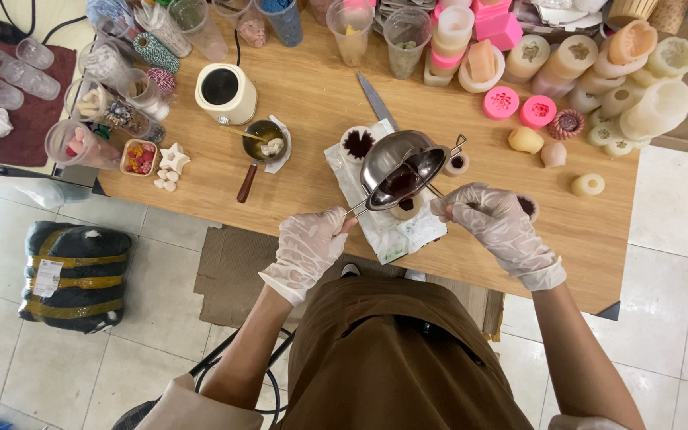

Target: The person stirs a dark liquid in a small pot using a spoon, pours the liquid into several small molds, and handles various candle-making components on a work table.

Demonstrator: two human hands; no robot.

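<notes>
I see the wooden table (312,95) filling most of the view, crowded along its far edge with clear plastic cups (350,28) and pale cylindrical moulds (591,56), two of them pink (519,107). Below it, on the tiled floor, lies a dark wrapped bundle (73,275). Near the middle of the table a white cloth (396,227) is spread, and above it hangs the steel pouring pot (402,166), tilted, with dark red liquid at its lip over a small mould (404,209) standing on the cloth. My left hand (308,247), gloved, is closed around the pot's long handle (353,211) at the table's near edge. My right hand (497,223), also gloved, pinches a thin stick (433,189) whose far end reaches under the pot's rim. To the left stand a cream electric pot (226,91) and a small wooden-handled pan (260,147). A knife (376,99) lies just beyond the steel pot. A small mould filled dark red (357,143) sits beside the cloth's far corner
</notes>
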